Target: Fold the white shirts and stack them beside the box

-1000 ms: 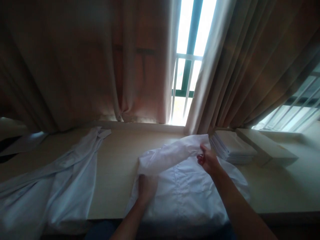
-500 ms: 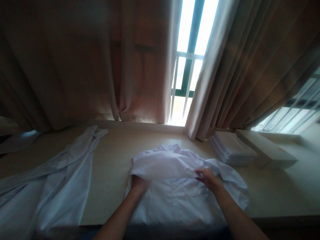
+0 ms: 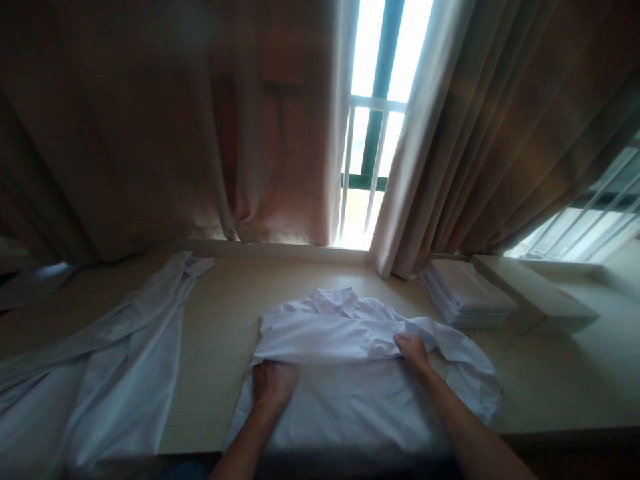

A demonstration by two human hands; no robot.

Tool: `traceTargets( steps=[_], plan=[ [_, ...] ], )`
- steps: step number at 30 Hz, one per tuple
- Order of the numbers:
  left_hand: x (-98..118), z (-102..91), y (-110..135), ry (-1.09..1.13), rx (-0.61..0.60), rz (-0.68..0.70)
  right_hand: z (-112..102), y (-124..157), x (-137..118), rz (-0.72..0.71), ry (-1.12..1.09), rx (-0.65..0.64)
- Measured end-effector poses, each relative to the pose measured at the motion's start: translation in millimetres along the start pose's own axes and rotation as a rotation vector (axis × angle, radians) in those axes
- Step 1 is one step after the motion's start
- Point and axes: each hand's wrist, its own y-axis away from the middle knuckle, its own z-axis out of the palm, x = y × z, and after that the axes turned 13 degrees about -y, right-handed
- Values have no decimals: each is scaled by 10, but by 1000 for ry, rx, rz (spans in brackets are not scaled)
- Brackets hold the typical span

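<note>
Your shot's pretty dim tbh. Most of your light pours in through the window [image 3: 371, 143], and that's blown out to near white, plus a paler patch from the second window [image 3: 575, 233] far right. Your curtains [image 3: 165, 153] go almost black top left, with faint flare streaks over on the right. You've got soft shadow on the worktop [image 3: 215, 340] below the box [image 3: 537, 293]. Your shirt [image 3: 325, 340] goes murky along its bottom, and stuff near your edges looks stretched and smeary.

A white shirt [image 3: 345, 403] lies spread, one sleeve [image 3: 320, 339] across its chest.
</note>
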Motion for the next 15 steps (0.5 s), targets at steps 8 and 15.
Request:
traceTargets(
  steps=[8,15],
  plan=[
    [215,-173,-173,14,-22,112,-172,45,185,-5,268,78],
    [228,-290,21,61,22,103,53,112,-502,-320,502,66]
  ],
)
